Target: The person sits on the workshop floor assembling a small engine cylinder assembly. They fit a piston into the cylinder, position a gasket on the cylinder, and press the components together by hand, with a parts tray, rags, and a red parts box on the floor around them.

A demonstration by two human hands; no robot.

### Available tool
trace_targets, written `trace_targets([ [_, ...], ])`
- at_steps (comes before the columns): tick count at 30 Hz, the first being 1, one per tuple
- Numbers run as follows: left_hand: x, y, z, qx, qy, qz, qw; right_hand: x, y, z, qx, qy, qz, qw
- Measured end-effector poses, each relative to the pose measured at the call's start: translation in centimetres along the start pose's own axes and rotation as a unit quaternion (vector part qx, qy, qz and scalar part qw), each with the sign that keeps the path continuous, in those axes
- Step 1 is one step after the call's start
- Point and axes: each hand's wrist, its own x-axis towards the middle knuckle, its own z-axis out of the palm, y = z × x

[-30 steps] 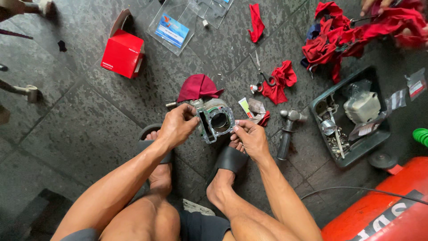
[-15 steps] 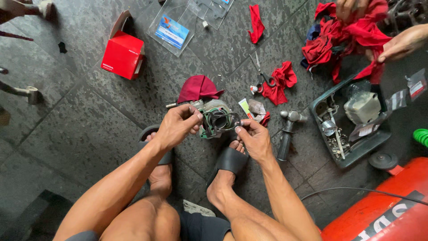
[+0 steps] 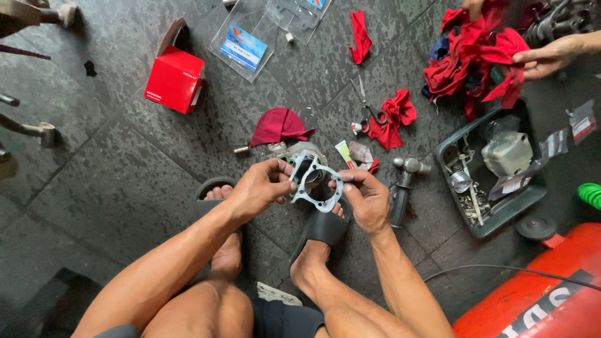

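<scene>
One red metal tank (image 3: 538, 294) fills the lower right corner of the dark, speckled tiled floor (image 3: 113, 181). One green plastic tray (image 3: 494, 169) holds small metal parts. One red cardboard box (image 3: 175, 78) stands open. Several red rags lie about (one bunch (image 3: 469, 62) is under another person's hand (image 3: 548, 57)). One thin, flat gasket (image 3: 315, 183), pale metal-grey with a large round hole, is held above the sandalled feet: left hand (image 3: 260, 188) and right hand (image 3: 366, 200) each pinch an edge with closed fingers.
</scene>
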Motion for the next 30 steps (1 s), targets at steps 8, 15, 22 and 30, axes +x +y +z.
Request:
trace_targets([
  [8,-0.1,-0.9,0.6,0.138,0.128,0.116,0.975,-0.4,0.0,1.6,0.062,0.075,0.089,0.991],
  [15,-1.1,-0.7,1.4,0.291,0.162,0.086,0.939,-1.4,-0.1,3.9,-0.147,0.122,0.002,0.982],
  [22,-1.1,-1.6,1.6,0.028,0.037,0.066,0.997,-2.4,-1.4,5.1,-0.410,0.008,-0.252,0.876],
  [30,-0.5,1.1,1.1,0.083,0.128,0.180,0.972,3.3,-0.2,-0.5,-0.404,0.188,-0.120,0.887],
])
